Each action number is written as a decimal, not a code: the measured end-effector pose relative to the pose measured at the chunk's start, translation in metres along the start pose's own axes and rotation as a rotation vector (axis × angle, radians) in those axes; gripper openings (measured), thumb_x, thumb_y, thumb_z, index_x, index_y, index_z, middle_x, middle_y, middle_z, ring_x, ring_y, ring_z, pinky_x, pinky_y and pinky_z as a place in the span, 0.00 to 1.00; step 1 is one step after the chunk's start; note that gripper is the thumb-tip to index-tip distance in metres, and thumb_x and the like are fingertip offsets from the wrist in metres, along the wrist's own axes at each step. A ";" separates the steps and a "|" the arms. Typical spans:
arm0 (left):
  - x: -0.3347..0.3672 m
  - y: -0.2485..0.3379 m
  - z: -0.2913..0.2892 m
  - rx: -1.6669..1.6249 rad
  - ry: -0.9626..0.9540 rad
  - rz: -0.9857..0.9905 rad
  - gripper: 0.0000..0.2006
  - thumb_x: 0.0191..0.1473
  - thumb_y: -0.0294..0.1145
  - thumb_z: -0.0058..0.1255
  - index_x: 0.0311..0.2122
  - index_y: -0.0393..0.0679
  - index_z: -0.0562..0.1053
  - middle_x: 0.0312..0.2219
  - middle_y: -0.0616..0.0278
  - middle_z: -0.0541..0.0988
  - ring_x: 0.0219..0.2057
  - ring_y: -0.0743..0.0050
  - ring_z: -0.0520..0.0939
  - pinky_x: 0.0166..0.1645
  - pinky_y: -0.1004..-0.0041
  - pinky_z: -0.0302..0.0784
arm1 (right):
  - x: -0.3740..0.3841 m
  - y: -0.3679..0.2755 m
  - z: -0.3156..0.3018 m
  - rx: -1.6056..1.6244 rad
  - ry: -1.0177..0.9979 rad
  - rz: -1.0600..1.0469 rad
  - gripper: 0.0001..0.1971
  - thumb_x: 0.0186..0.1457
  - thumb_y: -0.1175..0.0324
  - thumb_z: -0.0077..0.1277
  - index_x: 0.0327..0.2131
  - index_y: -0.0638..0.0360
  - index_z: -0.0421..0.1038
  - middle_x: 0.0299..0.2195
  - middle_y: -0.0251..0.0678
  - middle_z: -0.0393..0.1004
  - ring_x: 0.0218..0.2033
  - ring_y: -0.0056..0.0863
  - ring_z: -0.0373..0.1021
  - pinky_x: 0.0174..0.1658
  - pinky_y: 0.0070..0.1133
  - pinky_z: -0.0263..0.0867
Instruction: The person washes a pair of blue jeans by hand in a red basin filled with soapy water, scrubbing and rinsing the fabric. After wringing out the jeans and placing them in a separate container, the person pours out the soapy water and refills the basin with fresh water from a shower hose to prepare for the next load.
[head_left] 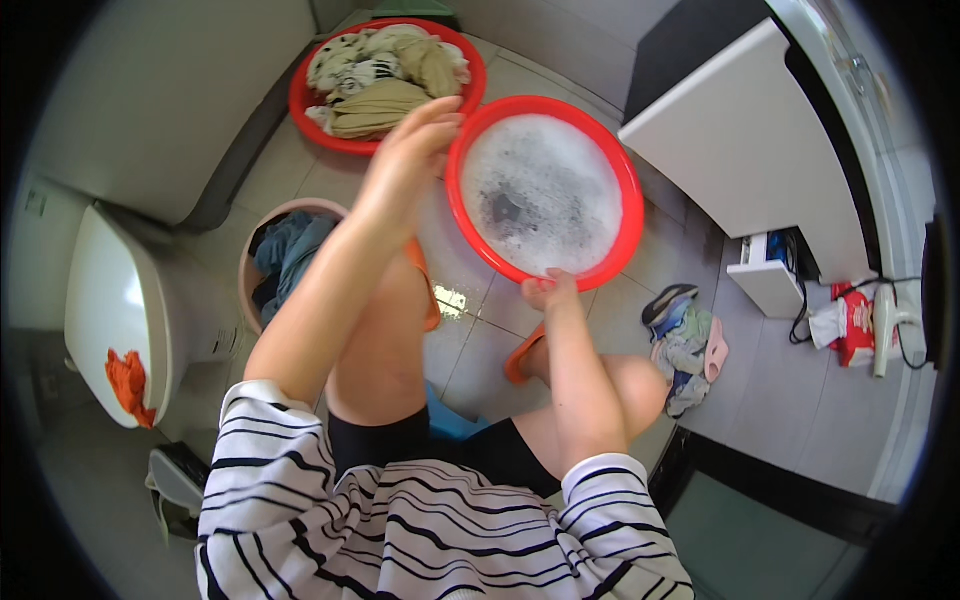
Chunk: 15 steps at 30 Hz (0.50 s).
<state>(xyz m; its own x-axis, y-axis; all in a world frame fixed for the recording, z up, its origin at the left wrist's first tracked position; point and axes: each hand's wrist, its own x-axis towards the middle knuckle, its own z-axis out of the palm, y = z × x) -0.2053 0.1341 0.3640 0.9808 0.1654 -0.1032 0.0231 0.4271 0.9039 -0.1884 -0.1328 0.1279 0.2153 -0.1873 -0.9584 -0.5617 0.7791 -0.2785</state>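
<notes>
Two hands at a round red basin. The right grip (pixel 552 290) touches the near rim of the red basin (pixel 632 200); how far its fingers close on the rim cannot be told. The left grip (pixel 405 155), slightly blurred, is open and free of objects, its fingers extended near the basin's left rim.

The basin, one of two red ones, stands on the floor (pixel 500 296) at upper center of the frame. It holds fine white foam (pixel 560 165) around a single dark gray patch (pixel 505 208).

At upper left, the second red basin (pixel 478 80) carries a rumpled heap of cream, olive and black-marked cloth (pixel 385 105). Below it stands one pale pink tub (pixel 318 205) of creased blue and dark fabric (pixel 290 250).

Two orange slippers (pixel 433 300) are worn at center. Right of center lie a loose pile of small crumpled textiles (pixel 683 345) and one pink slipper (pixel 716 350).

Outermost are one smooth white cabinet (pixel 730 140) at upper right, one open drawer (pixel 770 288) below it, and one crumpled orange cloth (pixel 130 385) at left, on a glossy white lid (pixel 105 310).
</notes>
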 end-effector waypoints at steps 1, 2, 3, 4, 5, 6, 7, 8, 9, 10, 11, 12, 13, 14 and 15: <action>0.011 -0.016 0.033 -0.060 -0.002 -0.122 0.23 0.54 0.37 0.44 0.55 0.45 0.62 0.48 0.62 0.70 0.51 0.72 0.67 0.58 0.65 0.52 | 0.013 0.003 -0.006 0.036 -0.030 0.062 0.20 0.48 0.68 0.46 0.43 0.67 0.55 0.43 0.44 0.59 0.39 0.39 0.61 0.43 0.36 0.63; 0.023 -0.039 0.062 -0.121 -0.005 -0.246 0.24 0.53 0.38 0.45 0.56 0.45 0.61 0.48 0.63 0.69 0.51 0.71 0.66 0.58 0.63 0.52 | 0.028 0.001 -0.013 0.074 -0.059 0.119 0.23 0.48 0.66 0.47 0.44 0.68 0.54 0.45 0.45 0.58 0.42 0.41 0.60 0.47 0.37 0.60; 0.030 -0.060 0.081 -0.128 0.004 -0.368 0.25 0.52 0.38 0.46 0.55 0.45 0.61 0.49 0.63 0.69 0.52 0.70 0.65 0.59 0.60 0.51 | 0.033 0.007 -0.012 0.097 -0.062 0.138 0.26 0.47 0.66 0.48 0.47 0.67 0.52 0.47 0.46 0.58 0.46 0.41 0.58 0.51 0.36 0.57; 0.034 -0.081 0.092 -0.135 0.014 -0.486 0.25 0.51 0.38 0.46 0.55 0.45 0.62 0.49 0.64 0.68 0.53 0.69 0.64 0.59 0.58 0.50 | 0.037 0.013 -0.010 0.118 -0.066 0.154 0.29 0.47 0.65 0.48 0.50 0.66 0.51 0.49 0.48 0.57 0.50 0.42 0.56 0.54 0.35 0.54; 0.035 -0.104 0.095 -0.073 0.039 -0.533 0.24 0.51 0.37 0.46 0.54 0.44 0.62 0.49 0.64 0.68 0.54 0.68 0.63 0.60 0.57 0.49 | 0.040 0.017 -0.008 0.138 -0.068 0.168 0.32 0.46 0.65 0.49 0.53 0.64 0.49 0.50 0.49 0.57 0.54 0.42 0.54 0.57 0.35 0.50; 0.038 -0.128 0.096 -0.010 0.061 -0.577 0.23 0.52 0.36 0.45 0.54 0.44 0.62 0.49 0.64 0.67 0.54 0.67 0.62 0.60 0.57 0.48 | 0.047 0.018 -0.008 0.204 -0.112 0.172 0.31 0.46 0.65 0.49 0.52 0.65 0.51 0.51 0.48 0.57 0.55 0.41 0.54 0.58 0.33 0.49; 0.041 -0.150 0.092 0.075 0.105 -0.625 0.24 0.51 0.36 0.45 0.54 0.43 0.60 0.49 0.62 0.67 0.54 0.65 0.62 0.60 0.57 0.50 | 0.055 0.020 -0.011 0.270 -0.151 0.176 0.30 0.46 0.65 0.49 0.52 0.65 0.52 0.52 0.48 0.57 0.56 0.40 0.54 0.58 0.32 0.49; 0.046 -0.172 0.080 0.161 0.153 -0.668 0.25 0.51 0.36 0.44 0.55 0.42 0.59 0.50 0.60 0.66 0.55 0.64 0.62 0.60 0.57 0.51 | 0.063 0.024 -0.014 0.331 -0.192 0.183 0.29 0.46 0.65 0.49 0.51 0.66 0.54 0.52 0.47 0.57 0.56 0.38 0.54 0.59 0.31 0.48; 0.063 -0.219 0.039 0.056 0.197 -0.671 0.26 0.50 0.35 0.45 0.56 0.42 0.59 0.51 0.58 0.65 0.55 0.62 0.62 0.59 0.58 0.54 | 0.068 0.040 -0.005 0.272 -0.212 0.142 0.19 0.47 0.66 0.47 0.42 0.64 0.62 0.42 0.42 0.67 0.44 0.35 0.65 0.55 0.32 0.51; 0.083 -0.253 0.008 -0.059 0.220 -0.661 0.28 0.49 0.35 0.45 0.56 0.43 0.58 0.52 0.56 0.63 0.55 0.60 0.62 0.58 0.58 0.57 | 0.083 0.051 0.000 0.242 -0.271 0.091 0.15 0.46 0.67 0.46 0.38 0.62 0.63 0.38 0.40 0.68 0.42 0.34 0.66 0.51 0.31 0.54; 0.084 -0.271 0.018 0.063 0.341 -0.646 0.31 0.48 0.37 0.47 0.58 0.44 0.56 0.54 0.52 0.62 0.56 0.57 0.61 0.59 0.60 0.56 | 0.114 0.038 -0.019 0.227 -0.294 -0.014 0.11 0.44 0.68 0.46 0.34 0.60 0.64 0.35 0.38 0.70 0.39 0.33 0.67 0.47 0.30 0.57; 0.077 -0.283 0.026 0.194 0.479 -0.625 0.34 0.46 0.39 0.49 0.59 0.45 0.54 0.56 0.49 0.60 0.57 0.54 0.60 0.59 0.62 0.55 | 0.130 0.028 -0.032 0.203 -0.316 -0.102 0.07 0.43 0.69 0.46 0.29 0.58 0.65 0.31 0.36 0.71 0.37 0.32 0.68 0.43 0.29 0.60; 0.065 -0.279 0.026 0.367 0.628 -0.745 0.35 0.45 0.40 0.49 0.59 0.44 0.55 0.55 0.48 0.61 0.56 0.54 0.61 0.58 0.62 0.58 | 0.126 0.036 -0.039 0.167 -0.306 -0.103 0.06 0.42 0.70 0.45 0.27 0.57 0.64 0.29 0.35 0.71 0.34 0.32 0.68 0.39 0.28 0.59; 0.056 -0.273 0.028 0.543 0.772 -0.861 0.35 0.45 0.41 0.49 0.59 0.44 0.55 0.55 0.48 0.61 0.56 0.54 0.63 0.57 0.62 0.60 | 0.120 0.041 -0.047 0.130 -0.298 -0.107 0.04 0.40 0.70 0.45 0.24 0.56 0.63 0.27 0.34 0.71 0.32 0.31 0.68 0.34 0.26 0.59; 0.055 -0.271 0.018 0.606 0.826 -0.866 0.34 0.45 0.41 0.48 0.58 0.43 0.56 0.54 0.48 0.63 0.54 0.54 0.65 0.56 0.62 0.61 | 0.106 0.049 -0.040 0.086 -0.318 -0.101 0.03 0.39 0.71 0.44 0.22 0.54 0.62 0.25 0.33 0.71 0.29 0.31 0.68 0.29 0.25 0.58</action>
<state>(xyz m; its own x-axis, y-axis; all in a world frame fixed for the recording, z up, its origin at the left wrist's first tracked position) -0.1543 0.0118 0.1211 0.2084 0.6206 -0.7559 0.8650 0.2438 0.4386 -0.2247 -0.1382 0.0099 0.5125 -0.0811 -0.8548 -0.4583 0.8161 -0.3522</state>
